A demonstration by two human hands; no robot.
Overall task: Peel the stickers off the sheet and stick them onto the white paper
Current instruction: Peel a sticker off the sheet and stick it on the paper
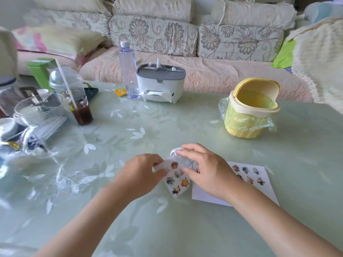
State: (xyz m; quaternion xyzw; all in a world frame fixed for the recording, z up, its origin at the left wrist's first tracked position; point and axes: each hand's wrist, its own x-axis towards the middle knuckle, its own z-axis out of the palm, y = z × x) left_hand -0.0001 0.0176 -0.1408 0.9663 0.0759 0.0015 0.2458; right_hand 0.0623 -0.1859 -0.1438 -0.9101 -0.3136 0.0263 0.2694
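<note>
A small sticker sheet (176, 179) with several cartoon animal stickers is held just above the green table, in the lower middle of the view. My left hand (142, 173) pinches its upper left corner. My right hand (206, 168) curls over its upper right part, with the thumb on the sheet and a curled-up white edge showing above the fingers. The white paper (259, 184) lies flat to the right, partly under my right wrist, with several stickers on it.
A yellow mini bin (250, 112) with a bag liner stands at the back right. A tissue box (159, 84) and a clear bottle (129, 71) stand at the back middle. A drink cup with straw (74, 95), glass bowls and plastic wrap crowd the left.
</note>
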